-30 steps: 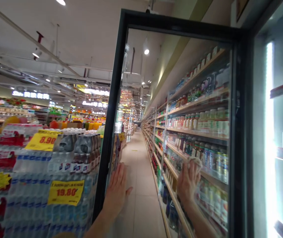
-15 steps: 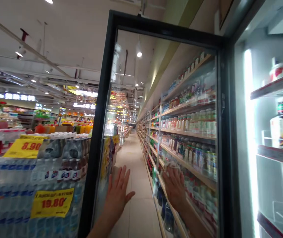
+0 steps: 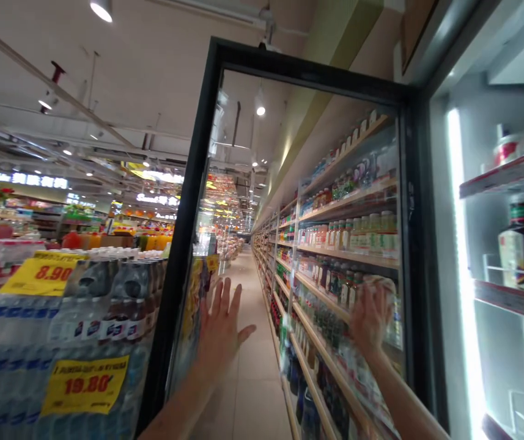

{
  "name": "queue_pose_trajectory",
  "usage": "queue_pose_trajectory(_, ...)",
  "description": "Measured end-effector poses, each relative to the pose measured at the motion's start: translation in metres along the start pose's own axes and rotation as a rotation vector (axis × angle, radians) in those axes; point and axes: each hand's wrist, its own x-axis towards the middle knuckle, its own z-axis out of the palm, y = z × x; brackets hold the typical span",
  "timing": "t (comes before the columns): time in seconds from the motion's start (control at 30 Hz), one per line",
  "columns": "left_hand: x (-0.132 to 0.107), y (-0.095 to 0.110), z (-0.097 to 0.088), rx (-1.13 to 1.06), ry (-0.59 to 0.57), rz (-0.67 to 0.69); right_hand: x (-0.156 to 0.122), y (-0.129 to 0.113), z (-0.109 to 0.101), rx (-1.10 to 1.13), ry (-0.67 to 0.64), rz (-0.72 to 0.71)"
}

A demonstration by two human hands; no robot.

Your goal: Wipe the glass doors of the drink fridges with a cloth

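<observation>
A black-framed glass cooler door (image 3: 197,183) stands swung open in front of me. My left hand (image 3: 222,330) lies flat against the glass near its left edge, fingers spread. My right hand (image 3: 372,315) presses a pale cloth (image 3: 381,283) against the glass near the hinge side, fingers curled over it. Through the pane I see a long aisle and shelves of bottled drinks (image 3: 348,229).
The lit cooler interior (image 3: 509,244) with shelves of jars and bottles is at the right. Stacked packs of bottled water with yellow price signs (image 3: 82,382) stand at the left. A tiled aisle floor (image 3: 252,366) runs ahead behind the glass.
My right hand with the cloth has slid to the right and up across the glass. My left hand has shifted slightly upward, still flat on the pane.
</observation>
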Motion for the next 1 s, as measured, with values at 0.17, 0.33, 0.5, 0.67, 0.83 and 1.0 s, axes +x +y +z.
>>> queue_pose_trajectory(0.17,-0.003,-0.003,0.0,-0.007,0.045,0.025,0.016,-0.007,0.001,0.053,-0.054,-0.21)
queue_pose_trajectory(0.33,-0.006,-0.001,-0.005,0.003,0.023,0.029,0.021,-0.001,0.0,0.007,-0.145,-0.276)
queue_pose_trajectory(0.5,0.016,-0.004,-0.013,-0.026,0.043,0.059,0.044,0.002,0.004,-0.009,-0.006,-0.033)
queue_pose_trajectory(0.67,0.061,-0.013,-0.019,-0.014,0.042,0.033,0.06,0.005,0.005,0.025,-0.173,-0.357)
queue_pose_trajectory(0.83,0.071,-0.014,-0.02,0.028,-0.008,0.018,0.124,-0.002,0.018,0.021,0.071,0.105)
queue_pose_trajectory(1.0,0.066,-0.014,-0.025,0.041,-0.012,0.021,0.121,-0.072,0.022,0.124,-0.217,-0.624)
